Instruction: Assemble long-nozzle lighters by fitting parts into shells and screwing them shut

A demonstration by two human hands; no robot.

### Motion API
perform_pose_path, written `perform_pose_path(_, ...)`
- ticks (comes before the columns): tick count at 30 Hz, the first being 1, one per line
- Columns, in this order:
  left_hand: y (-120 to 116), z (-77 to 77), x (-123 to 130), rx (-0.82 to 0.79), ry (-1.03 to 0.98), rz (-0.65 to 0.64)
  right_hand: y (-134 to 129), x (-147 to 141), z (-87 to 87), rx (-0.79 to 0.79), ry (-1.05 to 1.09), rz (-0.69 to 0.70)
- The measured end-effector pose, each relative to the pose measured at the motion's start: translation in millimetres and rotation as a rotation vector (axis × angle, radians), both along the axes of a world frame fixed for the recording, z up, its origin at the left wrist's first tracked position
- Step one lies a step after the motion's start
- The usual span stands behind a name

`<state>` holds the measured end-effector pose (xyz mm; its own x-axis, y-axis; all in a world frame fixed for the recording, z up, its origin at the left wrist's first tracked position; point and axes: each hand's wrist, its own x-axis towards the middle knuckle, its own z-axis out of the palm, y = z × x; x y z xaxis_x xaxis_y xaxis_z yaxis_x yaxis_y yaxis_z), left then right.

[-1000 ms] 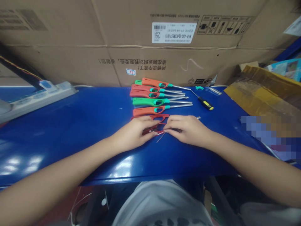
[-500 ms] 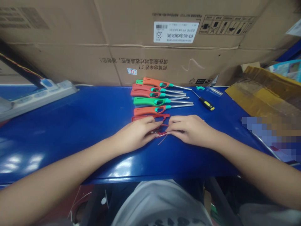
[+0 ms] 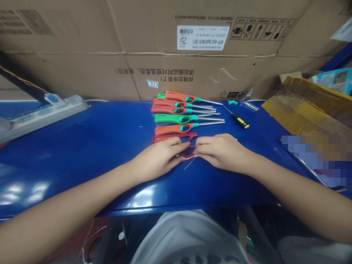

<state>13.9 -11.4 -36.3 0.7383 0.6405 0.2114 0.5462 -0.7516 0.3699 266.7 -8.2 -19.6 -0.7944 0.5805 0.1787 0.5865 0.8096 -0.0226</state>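
My left hand (image 3: pixel 162 156) is closed in a pinch on a red lighter casing (image 3: pixel 188 157), its fingers hiding most of the part. My right hand (image 3: pixel 220 149) has its fingertips pressed together at the casing's right end, close to the left fingertips. A thin wire-like strand (image 3: pixel 189 164) slants down from under the right fingertips; whether they pinch the strand or the casing is unclear. Just behind the left hand lies another red casing half (image 3: pixel 165 138), partly covered by the fingers. Beyond it, several assembled stick lighters (image 3: pixel 173 129) lie in a row, metal tubes pointing right.
A black and yellow screwdriver (image 3: pixel 239 120) lies right of the lighters, near a small teal part (image 3: pixel 232 102) and a clear piece (image 3: pixel 250 106). A power strip (image 3: pixel 46 115) is at the left. A cardboard box (image 3: pixel 90 55) stands behind; a yellow-taped package (image 3: pixel 299 106) sits at right.
The whole view has shifted slightly. Both hands keep almost the same place and grip around the red casing.
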Motion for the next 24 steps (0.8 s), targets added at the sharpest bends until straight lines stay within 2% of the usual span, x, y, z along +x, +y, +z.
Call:
perform_pose_path(9, -5.7, 2.9, 3.3, -0.012, -0.012, 0.016, -5.5, -6.3, 1.2, 0.094, -0.020, 0.000)
perform_pose_path(24, -5.7, 4.1, 2.4, -0.012, 0.016, 0.069, -3.6, -5.4, 0.3, -0.039, 0.048, -0.039)
